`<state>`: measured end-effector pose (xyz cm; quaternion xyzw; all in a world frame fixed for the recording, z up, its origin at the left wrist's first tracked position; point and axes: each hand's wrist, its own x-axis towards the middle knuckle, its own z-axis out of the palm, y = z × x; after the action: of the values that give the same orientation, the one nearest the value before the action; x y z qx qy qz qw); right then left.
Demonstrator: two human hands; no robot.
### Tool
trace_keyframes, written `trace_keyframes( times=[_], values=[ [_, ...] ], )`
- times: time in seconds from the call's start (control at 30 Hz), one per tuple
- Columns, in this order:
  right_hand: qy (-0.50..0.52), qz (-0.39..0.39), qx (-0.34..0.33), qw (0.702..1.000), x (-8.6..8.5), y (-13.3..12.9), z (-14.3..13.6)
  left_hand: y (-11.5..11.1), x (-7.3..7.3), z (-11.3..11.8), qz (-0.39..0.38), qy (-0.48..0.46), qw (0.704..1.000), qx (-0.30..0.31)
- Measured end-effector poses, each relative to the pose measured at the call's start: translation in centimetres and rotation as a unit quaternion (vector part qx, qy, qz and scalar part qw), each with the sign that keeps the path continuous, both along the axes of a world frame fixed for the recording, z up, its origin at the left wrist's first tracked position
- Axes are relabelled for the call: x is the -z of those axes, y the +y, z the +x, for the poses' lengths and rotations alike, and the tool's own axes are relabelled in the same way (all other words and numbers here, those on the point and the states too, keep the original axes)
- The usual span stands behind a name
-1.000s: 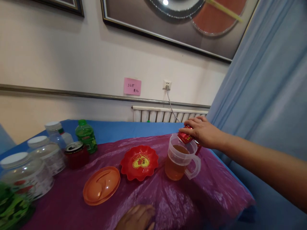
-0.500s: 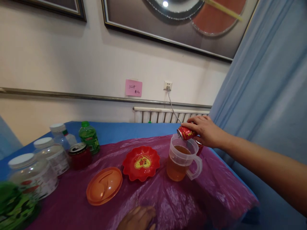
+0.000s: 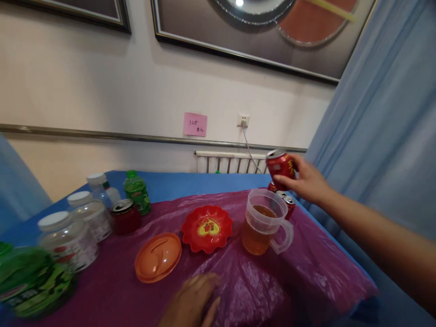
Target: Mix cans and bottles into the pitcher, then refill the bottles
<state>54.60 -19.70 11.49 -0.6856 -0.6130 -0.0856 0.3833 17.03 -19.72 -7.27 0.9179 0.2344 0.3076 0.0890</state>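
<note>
My right hand [image 3: 301, 177] is wrapped round a red can [image 3: 279, 169], nearly upright, above and behind the clear plastic pitcher [image 3: 254, 231]. Amber liquid fills the lower part of the pitcher, whose handle faces right. More red cans [image 3: 289, 205] stand behind the pitcher, partly hidden by it. My left hand [image 3: 195, 297] rests low at the front of the purple plastic sheet [image 3: 252, 290], fingers extended and thumb apart, with nothing in it. Beyond it lie a red scalloped plate [image 3: 207, 228] and an orange round lid [image 3: 158, 257].
On the left stand white-lidded jars [image 3: 70, 240], a dark red can [image 3: 126, 218], a green bottle [image 3: 136, 193] and a large green bottle [image 3: 34, 281]. A blue curtain [image 3: 381, 136] hangs at the right. A cord runs from the wall socket [image 3: 243, 120].
My right hand has lifted the red can up and away from the pitcher's rim and turned it from tilted to nearly upright. More of my left hand shows. The view has shifted slightly.
</note>
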Motion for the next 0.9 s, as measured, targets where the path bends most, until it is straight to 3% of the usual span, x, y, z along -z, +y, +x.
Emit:
trace_keyframes(
  times=[0.07, 0.17, 0.3, 0.4, 0.53, 0.73, 0.83, 0.9],
  values=[
    [0.114, 0.068, -0.002, 0.991, 0.3, -1.1, -2.5, 0.0, -1.0, -0.4, -0.006, -0.025, 0.999, -0.020],
    [0.228, 0.068, -0.100, 0.966, 2.3, -3.3, -8.4, -0.6, -3.5, -0.9, -0.047, -0.071, 0.995, -0.055],
    [0.302, -0.010, -0.189, 0.934, 7.9, -4.4, -16.5, -1.4, -6.8, -1.1, -0.097, -0.164, 0.973, -0.128],
    [0.270, -0.034, -0.198, 0.942, 11.7, -3.2, -20.4, -1.5, -8.0, -1.5, -0.114, -0.183, 0.960, -0.176],
    [0.279, -0.074, -0.273, 0.918, 14.5, -1.7, -22.5, -1.0, -8.1, -2.6, -0.139, -0.143, 0.958, -0.207],
    [0.302, -0.150, -0.370, 0.866, 16.0, -1.7, -23.3, -0.5, -7.7, -4.1, -0.157, -0.050, 0.967, -0.196],
    [0.274, -0.178, -0.359, 0.874, 16.6, -2.7, -23.2, 1.3, -8.1, -5.1, -0.132, -0.017, 0.966, -0.223],
    [0.256, -0.190, -0.342, 0.884, 17.6, -4.0, -22.8, 3.5, -8.9, -6.0, -0.101, 0.009, 0.957, -0.273]
  ],
)
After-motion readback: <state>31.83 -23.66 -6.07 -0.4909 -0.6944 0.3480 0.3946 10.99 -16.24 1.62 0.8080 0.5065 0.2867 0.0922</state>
